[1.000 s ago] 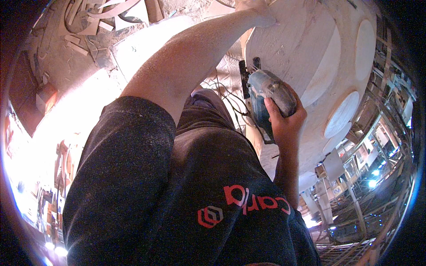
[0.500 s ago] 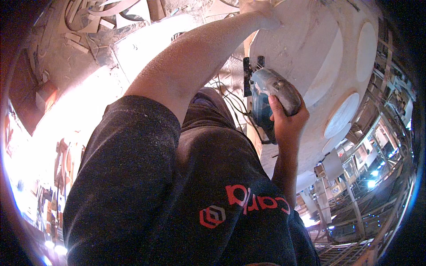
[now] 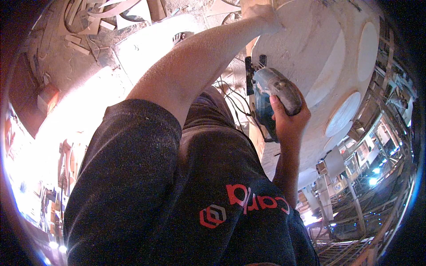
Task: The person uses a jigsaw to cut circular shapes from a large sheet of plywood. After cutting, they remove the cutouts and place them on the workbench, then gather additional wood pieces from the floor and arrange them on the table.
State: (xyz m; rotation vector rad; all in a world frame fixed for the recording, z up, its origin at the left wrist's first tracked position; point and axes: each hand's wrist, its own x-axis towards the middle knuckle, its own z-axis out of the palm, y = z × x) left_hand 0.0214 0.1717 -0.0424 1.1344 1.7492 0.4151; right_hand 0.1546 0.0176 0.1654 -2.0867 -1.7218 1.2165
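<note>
While the left hand [image 3: 262, 11] presses flat on the pale, dusty wooden panel with round cut-outs [image 3: 310, 53] to steady it, the right hand [image 3: 288, 119] grips the teal-and-grey handheld jigsaw [image 3: 270, 95] against its near edge.

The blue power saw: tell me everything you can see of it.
The power saw is a handheld tool with a dusty blue-green body, a grey top handle and a black front part. The right hand grips its handle. It sits against the edge of a pale wooden panel with round cut-outs. Its blade is hidden. Thin cables hang beside it.
</note>
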